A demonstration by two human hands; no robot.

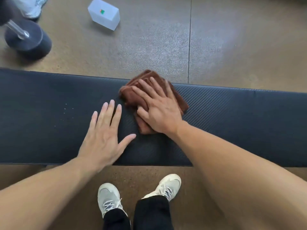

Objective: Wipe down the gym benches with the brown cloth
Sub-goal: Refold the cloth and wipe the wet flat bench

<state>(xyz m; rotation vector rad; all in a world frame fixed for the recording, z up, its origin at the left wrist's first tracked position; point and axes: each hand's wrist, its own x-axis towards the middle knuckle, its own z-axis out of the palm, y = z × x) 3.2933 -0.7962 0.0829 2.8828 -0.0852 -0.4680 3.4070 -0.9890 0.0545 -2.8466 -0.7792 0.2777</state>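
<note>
A black padded gym bench [232,117] runs across the view from left to right. The folded brown cloth [132,93] lies on its top near the middle, reaching the bench's far edge. My right hand [156,107] presses flat on the cloth, fingers spread, covering most of it. My left hand [103,136] rests flat and open on the bare bench pad just left of the cloth, holding nothing. A few small pale specks [66,108] dot the pad further left.
A black dumbbell [28,40] lies on the brown rubber floor at the far left. A translucent white container [104,14] lies on the floor beyond the bench. Someone else's pale shoe [31,7] is at the top left. My own feet [109,198] stand close to the bench's near edge.
</note>
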